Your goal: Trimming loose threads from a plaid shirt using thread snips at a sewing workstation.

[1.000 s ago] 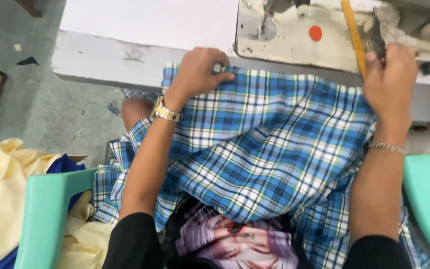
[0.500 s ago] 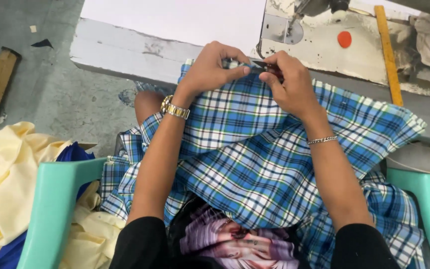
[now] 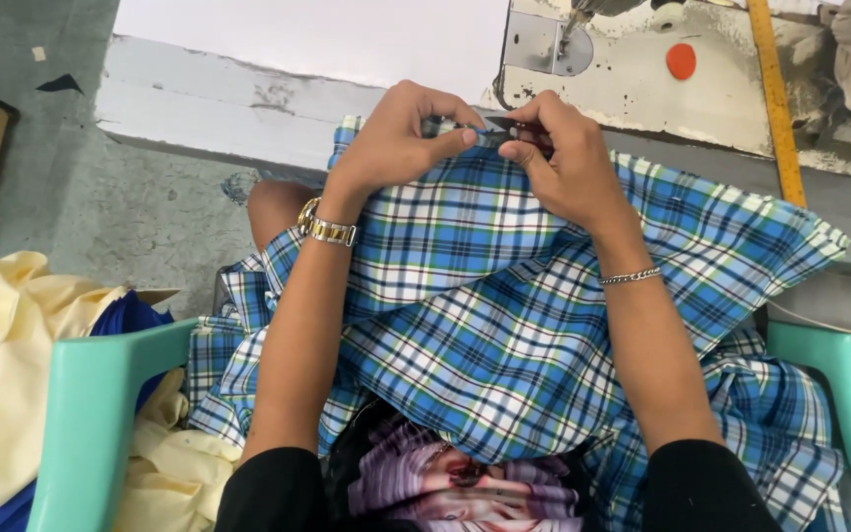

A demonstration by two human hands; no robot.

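While both hands meet at upper centre, left hand (image 3: 396, 148) pinches the blue plaid fabric (image 3: 504, 325) edge; right hand (image 3: 563, 163) grips small dark snips (image 3: 509, 128) against it. Fabric drapes over the lap, mid-frame.

We cannot tell what the small dark tool (image 3: 516, 129) is, as the fingers of the right hand (image 3: 558, 163) cover most of it. The left hand (image 3: 396, 143) hides the edge of the blue plaid fabric (image 3: 504, 315) it pinches. The sewing machine (image 3: 642, 59) is cut off by the top edge, and its needle area is blurred. The yellow ruler (image 3: 775, 108) runs out at the top edge. Both teal chair arms (image 3: 91, 424) run off the bottom, and the pale yellow cloth (image 3: 2, 355) runs off the left edge.
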